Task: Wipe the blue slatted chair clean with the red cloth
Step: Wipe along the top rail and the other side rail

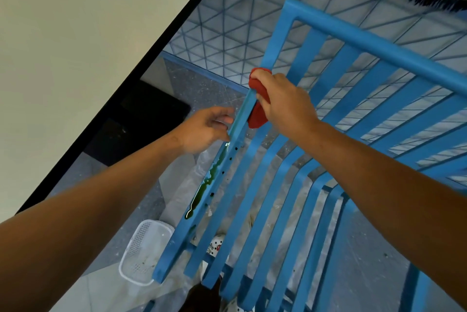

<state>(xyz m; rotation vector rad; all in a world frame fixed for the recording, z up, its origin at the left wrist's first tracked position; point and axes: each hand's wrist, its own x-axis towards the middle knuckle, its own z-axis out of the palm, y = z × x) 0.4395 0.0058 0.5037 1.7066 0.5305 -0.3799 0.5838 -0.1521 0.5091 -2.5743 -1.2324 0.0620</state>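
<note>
The blue slatted chair (278,185) fills the middle and right of the view, seen from above. A dark green liquid streak (202,190) runs along its left side rail. My right hand (280,99) grips the bunched red cloth (256,112) and presses it against the upper part of that left rail, where seat meets backrest. My left hand (204,130) holds the outer side of the same rail just below the cloth, fingers curled round its edge.
A white plastic basket (141,251) lies on the grey floor beside the chair's front left corner. A blue patterned rug with black fringe (240,21) lies beyond the chair. A black skirting line (141,64) and a pale wall are at left.
</note>
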